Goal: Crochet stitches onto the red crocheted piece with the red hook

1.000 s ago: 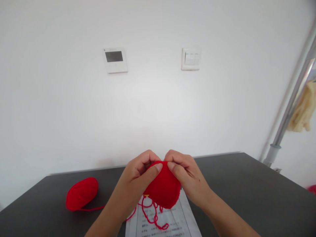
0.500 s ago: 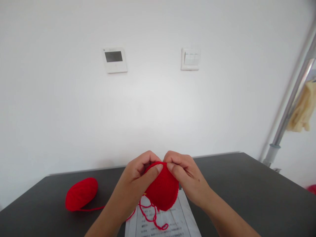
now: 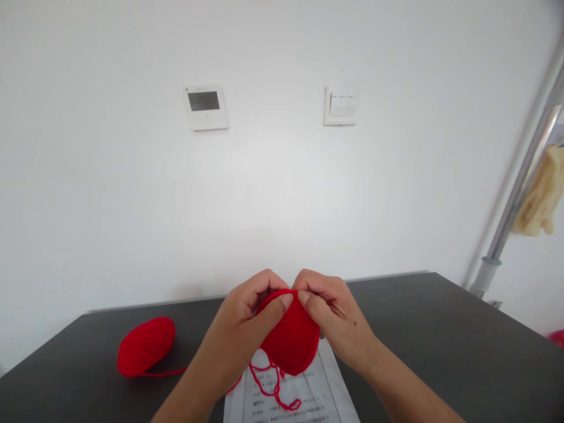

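Observation:
A red crocheted or knitted piece, roughly rounded, hangs between my two hands above a printed sheet. My left hand pinches its upper edge between thumb and fingers. Close beside it, my right hand grips the same edge, the two thumbs nearly touching. Loose red yarn dangles below the piece and ends in a small loop over the paper. On the left of the table lies a red yarn ball, its strand running behind my left forearm. The fingertips behind the piece are hidden.
The printed sheet lies on the dark table under my hands. A white wall stands behind, with a screen panel and a light switch. At the right are a metal pole and a cream cloth.
Almost nothing differs. The red piece has tilted very slightly, and a small yellowish bit near its lower left edge no longer shows. Both hands keep their grip.

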Demonstrator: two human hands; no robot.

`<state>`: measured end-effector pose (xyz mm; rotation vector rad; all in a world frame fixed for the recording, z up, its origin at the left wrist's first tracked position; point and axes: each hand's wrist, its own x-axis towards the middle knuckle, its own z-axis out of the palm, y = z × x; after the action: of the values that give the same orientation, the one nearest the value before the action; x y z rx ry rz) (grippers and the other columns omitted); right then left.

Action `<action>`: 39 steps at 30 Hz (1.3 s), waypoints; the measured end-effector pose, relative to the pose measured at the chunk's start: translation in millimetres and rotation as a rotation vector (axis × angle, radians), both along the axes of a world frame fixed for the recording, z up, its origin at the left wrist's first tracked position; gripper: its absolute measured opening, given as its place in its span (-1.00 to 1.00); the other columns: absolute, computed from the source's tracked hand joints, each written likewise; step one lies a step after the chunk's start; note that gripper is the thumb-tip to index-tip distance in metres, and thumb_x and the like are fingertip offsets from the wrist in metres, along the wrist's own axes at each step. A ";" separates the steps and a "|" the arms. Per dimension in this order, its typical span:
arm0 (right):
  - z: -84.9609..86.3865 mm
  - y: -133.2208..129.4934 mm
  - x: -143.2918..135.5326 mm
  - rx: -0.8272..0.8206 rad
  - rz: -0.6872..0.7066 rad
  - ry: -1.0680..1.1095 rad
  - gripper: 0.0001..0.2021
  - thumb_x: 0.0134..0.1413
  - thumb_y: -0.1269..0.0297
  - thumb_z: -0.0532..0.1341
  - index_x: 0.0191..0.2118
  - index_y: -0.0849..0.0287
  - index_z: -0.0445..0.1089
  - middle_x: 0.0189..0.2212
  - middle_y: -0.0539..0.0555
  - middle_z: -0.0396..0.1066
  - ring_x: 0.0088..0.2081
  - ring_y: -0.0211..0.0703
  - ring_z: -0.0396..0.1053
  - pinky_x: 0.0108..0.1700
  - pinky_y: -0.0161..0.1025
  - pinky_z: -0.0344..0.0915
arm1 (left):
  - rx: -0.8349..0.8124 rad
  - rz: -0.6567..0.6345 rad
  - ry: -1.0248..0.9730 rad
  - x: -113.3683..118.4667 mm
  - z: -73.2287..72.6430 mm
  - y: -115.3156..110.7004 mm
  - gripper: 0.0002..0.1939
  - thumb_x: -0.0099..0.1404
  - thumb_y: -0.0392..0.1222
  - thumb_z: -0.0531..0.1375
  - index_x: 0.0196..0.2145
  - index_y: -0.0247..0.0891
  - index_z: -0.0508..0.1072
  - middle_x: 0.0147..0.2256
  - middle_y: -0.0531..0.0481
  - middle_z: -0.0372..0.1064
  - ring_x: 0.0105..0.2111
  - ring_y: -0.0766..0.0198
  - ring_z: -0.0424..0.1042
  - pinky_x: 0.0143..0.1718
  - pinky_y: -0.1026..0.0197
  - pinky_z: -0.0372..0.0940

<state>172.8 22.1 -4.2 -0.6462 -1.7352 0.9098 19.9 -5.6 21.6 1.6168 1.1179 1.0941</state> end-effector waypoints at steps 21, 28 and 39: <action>-1.1 -0.2 -0.2 -0.003 0.028 0.005 -0.80 0.08 0.40 0.00 -0.55 0.16 0.16 -0.65 -0.14 0.06 -0.63 -0.40 -0.04 -0.58 -0.38 -0.06 | 0.074 0.045 -0.009 -2.3 -5.3 2.0 -0.82 0.25 -0.15 0.11 -0.48 -0.24 0.31 -0.57 0.16 0.18 -0.55 0.38 0.11 -0.51 0.32 0.04; 0.8 0.2 0.7 -0.008 0.055 -0.006 -0.81 0.07 0.39 0.00 -0.54 0.16 0.16 -0.64 -0.14 0.07 -0.62 -0.38 -0.03 -0.55 -0.37 -0.04 | 0.061 0.012 -0.022 -4.4 -4.8 0.9 -0.82 0.24 -0.14 0.13 -0.48 -0.24 0.31 -0.59 0.17 0.18 -0.57 0.40 0.10 -0.54 0.33 0.02; -0.8 0.4 -0.1 0.005 0.048 0.007 -0.81 0.04 0.41 -0.01 -0.56 0.16 0.16 -0.65 -0.13 0.07 -0.63 -0.39 -0.03 -0.56 -0.38 -0.04 | 0.040 -0.006 -0.042 -3.4 -4.9 3.3 -0.82 0.24 -0.14 0.14 -0.48 -0.23 0.33 -0.58 0.17 0.20 -0.57 0.40 0.12 -0.53 0.34 0.03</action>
<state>172.7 22.5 -4.9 -0.5999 -1.7528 0.9401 16.5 -2.2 16.6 1.6197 1.0694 1.1486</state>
